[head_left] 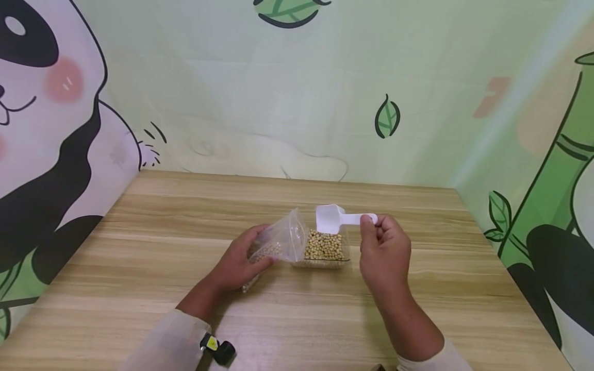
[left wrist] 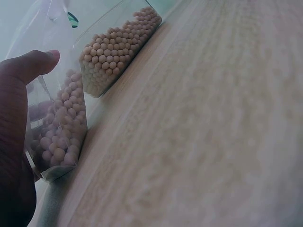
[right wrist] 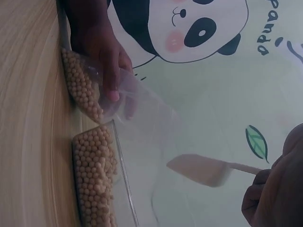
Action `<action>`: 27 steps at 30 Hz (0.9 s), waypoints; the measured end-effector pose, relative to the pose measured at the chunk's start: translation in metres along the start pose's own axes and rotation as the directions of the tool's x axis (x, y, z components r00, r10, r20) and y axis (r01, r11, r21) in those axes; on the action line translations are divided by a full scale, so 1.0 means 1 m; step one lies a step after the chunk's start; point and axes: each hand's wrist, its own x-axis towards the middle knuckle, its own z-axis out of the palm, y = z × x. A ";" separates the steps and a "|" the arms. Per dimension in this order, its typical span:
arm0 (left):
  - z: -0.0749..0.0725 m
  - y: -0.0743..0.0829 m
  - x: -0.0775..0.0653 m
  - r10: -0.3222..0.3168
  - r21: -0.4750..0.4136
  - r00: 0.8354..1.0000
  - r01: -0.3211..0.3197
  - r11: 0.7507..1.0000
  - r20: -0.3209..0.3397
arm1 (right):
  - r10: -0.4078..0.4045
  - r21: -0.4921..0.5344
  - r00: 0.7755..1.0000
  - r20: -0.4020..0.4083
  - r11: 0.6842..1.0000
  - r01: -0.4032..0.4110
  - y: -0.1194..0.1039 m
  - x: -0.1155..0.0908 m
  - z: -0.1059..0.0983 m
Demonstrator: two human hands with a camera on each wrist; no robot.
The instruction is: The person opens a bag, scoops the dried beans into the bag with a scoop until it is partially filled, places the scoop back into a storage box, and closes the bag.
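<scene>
Two bare hands are working above a table with a light brown wood-grain surface [head_left: 139,268]. The left hand [head_left: 238,260] is gripping a clear, flexible plastic bag [head_left: 292,237], with the thumb on one side and the fingers on the other. The bag is standing at a tilt on the table, its upper end leaning toward the right, and its lower part is holding small, round, beige beans [left wrist: 66,127].

A clear, rectangular, rigid plastic container [head_left: 320,264] is resting on the table just to the right of the bag, between the two hands. It is holding a bed of round, yellowish-beige beans [head_left: 325,247]. The upper end of the bag is overlapping the left end of the container in the head view; whether the two are touching cannot be determined.

The right hand [head_left: 386,255] is pinching the handle end of a white plastic scoop [head_left: 329,220] between thumb and curled fingers. The scoop is hanging above the container, apart from the beans, and its bowl is pointing toward the left hand. Its contents cannot be determined.

A black device with a yellow label [head_left: 223,352] is sitting at the left wrist, against a pale sleeve [head_left: 169,342]. Behind the table, a pale green wall [head_left: 223,93] is displaying printed leaves and pandas.
</scene>
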 end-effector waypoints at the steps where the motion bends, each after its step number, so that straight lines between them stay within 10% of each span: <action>1: 0.000 0.000 0.000 0.002 0.001 1.000 -0.002 1.000 0.000 | -0.026 -0.021 1.000 -0.011 0.999 0.026 0.002 0.001 0.000; 9: -0.001 0.001 -0.001 -0.005 0.000 1.000 0.005 1.000 0.003 | -0.185 -0.277 0.980 0.072 0.940 0.198 0.017 0.003 0.005; 27: 0.000 0.000 -0.001 -0.004 0.011 1.000 0.004 1.000 0.001 | -0.365 -0.604 0.856 0.366 0.606 0.517 0.033 0.002 0.012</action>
